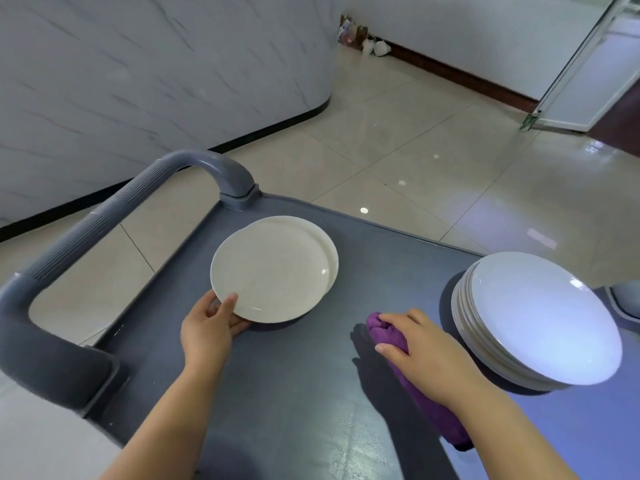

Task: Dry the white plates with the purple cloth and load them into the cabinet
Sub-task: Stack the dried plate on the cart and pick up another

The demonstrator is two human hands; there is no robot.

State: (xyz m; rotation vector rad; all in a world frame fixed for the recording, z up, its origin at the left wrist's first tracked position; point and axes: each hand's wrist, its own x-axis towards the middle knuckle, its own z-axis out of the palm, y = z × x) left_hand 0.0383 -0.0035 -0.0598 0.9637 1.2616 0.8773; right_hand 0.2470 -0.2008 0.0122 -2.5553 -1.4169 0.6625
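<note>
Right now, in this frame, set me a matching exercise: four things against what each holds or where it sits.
1 left hand
2 right hand
3 tall plate stack
4 grey handle

a right side of the cart
b grips the purple cloth
c left end of the cart
d pinches the left pile's top plate

Pairs: 1-d, 2-b, 3-a, 4-c

Commercial kitchen or dining area, grey service cart (311, 393), stacked plates (540, 323), tiled floor (415, 140)

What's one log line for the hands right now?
left hand: grips top plate | right hand: holds purple cloth | plate stack: untouched on cart
</note>
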